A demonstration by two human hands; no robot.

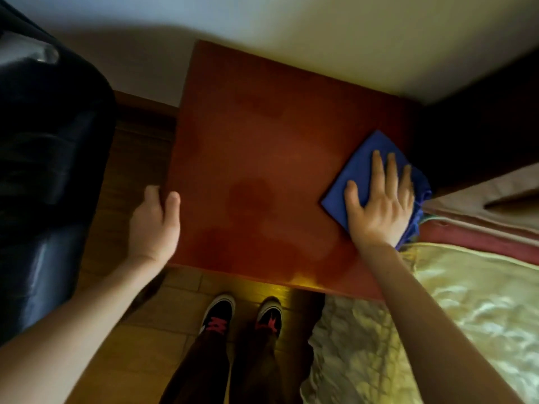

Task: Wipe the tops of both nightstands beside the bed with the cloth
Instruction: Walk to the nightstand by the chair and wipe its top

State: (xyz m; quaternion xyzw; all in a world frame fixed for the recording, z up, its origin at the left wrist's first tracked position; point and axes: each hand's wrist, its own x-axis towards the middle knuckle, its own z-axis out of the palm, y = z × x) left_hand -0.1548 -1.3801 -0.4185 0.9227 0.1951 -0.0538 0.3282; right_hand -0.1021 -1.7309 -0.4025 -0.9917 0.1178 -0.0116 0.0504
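The person is wearing dark trousers (pixel 204 371) that are falling over the ankles. The left shoe (pixel 218 312) and the right shoe (pixel 269 314) are black, each showing a white toe cap, a white sole edge and pinkish-red laces. The left hand (pixel 154 225) and the right hand (pixel 379 208) are going bare, as are both forearms as far as they are in view.

Cloth (pixel 358 173) partly under right hand (pixel 379 211), left hand (pixel 154 223) blurred on nightstand (pixel 262 141) edge
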